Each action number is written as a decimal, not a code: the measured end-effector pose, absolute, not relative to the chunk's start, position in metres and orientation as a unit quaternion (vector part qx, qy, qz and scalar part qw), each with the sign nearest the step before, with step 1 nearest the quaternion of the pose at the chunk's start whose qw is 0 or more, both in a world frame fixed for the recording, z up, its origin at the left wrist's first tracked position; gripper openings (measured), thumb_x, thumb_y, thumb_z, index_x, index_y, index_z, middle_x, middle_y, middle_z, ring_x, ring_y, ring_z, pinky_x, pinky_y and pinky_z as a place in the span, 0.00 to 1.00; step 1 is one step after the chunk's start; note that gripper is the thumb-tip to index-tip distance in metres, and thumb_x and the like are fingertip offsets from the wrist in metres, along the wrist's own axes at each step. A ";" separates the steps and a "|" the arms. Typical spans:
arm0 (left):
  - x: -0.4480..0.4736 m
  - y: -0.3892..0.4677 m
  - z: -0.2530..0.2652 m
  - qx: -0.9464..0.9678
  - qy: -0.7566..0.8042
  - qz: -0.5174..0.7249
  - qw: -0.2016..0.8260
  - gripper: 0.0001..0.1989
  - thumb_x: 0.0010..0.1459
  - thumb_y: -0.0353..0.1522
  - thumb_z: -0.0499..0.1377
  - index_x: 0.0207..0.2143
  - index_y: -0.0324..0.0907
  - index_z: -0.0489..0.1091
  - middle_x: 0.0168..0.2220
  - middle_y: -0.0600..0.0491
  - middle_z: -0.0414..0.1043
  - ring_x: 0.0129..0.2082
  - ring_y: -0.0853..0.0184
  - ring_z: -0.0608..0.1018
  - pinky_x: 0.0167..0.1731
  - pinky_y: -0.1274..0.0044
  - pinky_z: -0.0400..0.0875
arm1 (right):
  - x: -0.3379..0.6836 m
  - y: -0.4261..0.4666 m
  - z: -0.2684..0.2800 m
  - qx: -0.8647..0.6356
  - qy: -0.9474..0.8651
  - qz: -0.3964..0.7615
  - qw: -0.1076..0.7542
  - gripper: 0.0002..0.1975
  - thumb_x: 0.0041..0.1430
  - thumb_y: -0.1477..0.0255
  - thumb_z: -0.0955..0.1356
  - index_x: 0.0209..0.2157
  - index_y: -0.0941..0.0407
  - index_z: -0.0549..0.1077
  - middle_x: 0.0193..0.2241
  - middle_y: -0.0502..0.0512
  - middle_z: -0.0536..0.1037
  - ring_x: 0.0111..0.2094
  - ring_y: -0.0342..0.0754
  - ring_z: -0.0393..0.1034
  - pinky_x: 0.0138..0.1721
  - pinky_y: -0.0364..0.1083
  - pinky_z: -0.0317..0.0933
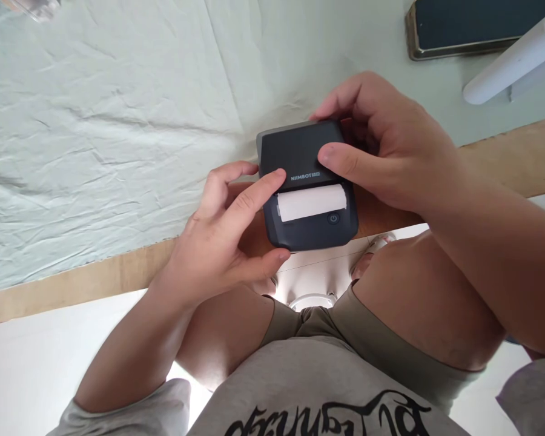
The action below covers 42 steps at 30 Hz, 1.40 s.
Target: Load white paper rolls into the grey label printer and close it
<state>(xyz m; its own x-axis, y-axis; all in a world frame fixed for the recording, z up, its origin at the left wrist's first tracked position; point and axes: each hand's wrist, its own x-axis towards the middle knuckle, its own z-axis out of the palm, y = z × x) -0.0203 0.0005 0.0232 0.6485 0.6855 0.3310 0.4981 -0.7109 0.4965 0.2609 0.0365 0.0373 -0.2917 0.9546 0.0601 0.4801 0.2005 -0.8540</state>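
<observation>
A dark NIIMBOT label printer [306, 230] is held between my two hands at the table's near edge. White label paper [312, 203] sticks out of the slot across its middle, above a round power button. My left hand [227, 224] grips the printer's left side, one fingertip on the lid and the thumb by the lower front corner. On the other side, my right hand [376, 139] is wrapped round the upper right, its thumb resting on the lid near the printed name. The right fingers are partly hidden behind the printer.
A pale green, creased cloth [118, 121] covers the table, leaving a wooden edge strip [113, 272] bare. At the upper right lie a dark flat tray-like object [472, 27] and a white tube [513, 60]. Something clear [39, 7] sits at the upper left corner.
</observation>
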 end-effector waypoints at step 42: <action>-0.007 -0.016 0.027 0.857 0.457 0.188 0.147 0.55 0.59 0.64 0.69 0.78 0.47 0.59 0.76 0.43 0.66 0.71 0.42 0.77 0.70 0.54 0.78 | 0.270 0.006 0.026 -0.506 -0.782 0.264 0.252 0.40 0.72 0.39 0.55 0.71 0.52 0.52 0.48 0.55 0.80 0.39 0.40 0.70 0.45 0.47 0.65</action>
